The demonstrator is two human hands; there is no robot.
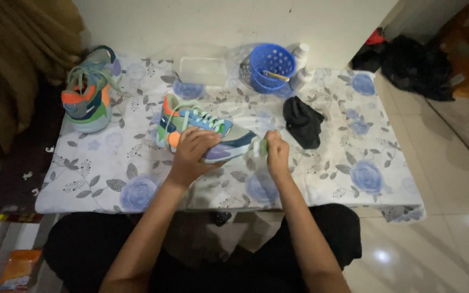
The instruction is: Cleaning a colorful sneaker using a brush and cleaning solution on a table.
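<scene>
A multicoloured sneaker (204, 134) lies near the centre of the frame on a low table covered by a floral cloth (354, 179), its toe pointing toward the right of the frame and its pale green laces uppermost. The left hand (194, 152) is spread over the near side of the sneaker, fingers curled around the midsole and upper, pinning it to the cloth. The right hand (276, 154) is closed in a pinch around a small green-and-white cleaning pad (259, 146), which is pressed against the toe end of the sneaker; whether the pad is a sponge or a folded cloth cannot be told. As a judgement, the work is in its middle stage: the toe of this sneaker is under treatment, while heel, laces and far side show no contact at this moment. The second sneaker (89, 89) of the pair stands apart at the upper left of the frame, untouched by either hand, so it appears to remain outstanding. Supplies sit along the upper edge of the table: a clear plastic tub (201, 69), a blue perforated basket (271, 66) and two white bottles (301, 68) just beside it. A black rag (302, 122) lies right of centre, near the right hand but not touching it.
</scene>
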